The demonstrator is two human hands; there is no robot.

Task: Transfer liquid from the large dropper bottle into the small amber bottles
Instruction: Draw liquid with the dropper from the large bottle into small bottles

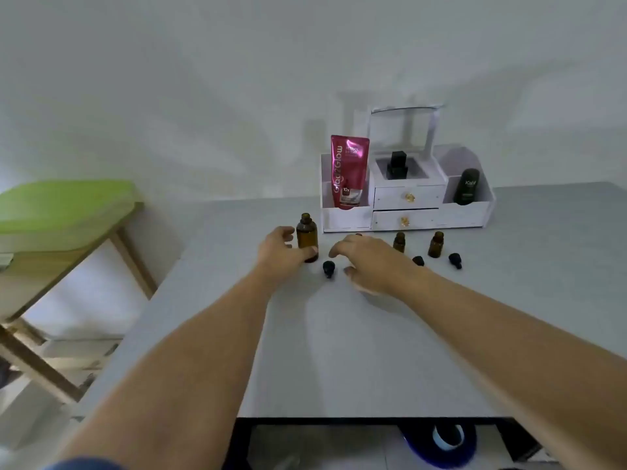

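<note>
Left hand: we see the left hand (281, 249) holding the large dropper bottle (307, 235), thumb across its lower front and fingers curled at its left side.
Large dropper bottle: it stands upright and uncapped on the desk (339, 351), near the front left corner of the white organizer (346, 217).
Right hand: the right hand (369, 262) is palm down with fingers loosely spread, and we see nothing in it.
Small bottles: the inner small bottle (399, 241) and outer small bottle (436, 244) stand uncapped to the right of that hand.
Caps: the near dropper cap (328, 269) lies between the two hands; the middle dropper cap (418, 260) and far dropper cap (455, 260) lie beside the small bottles.
Organizer: we see a pink pouch (349, 171) upright in its left compartment.
</note>
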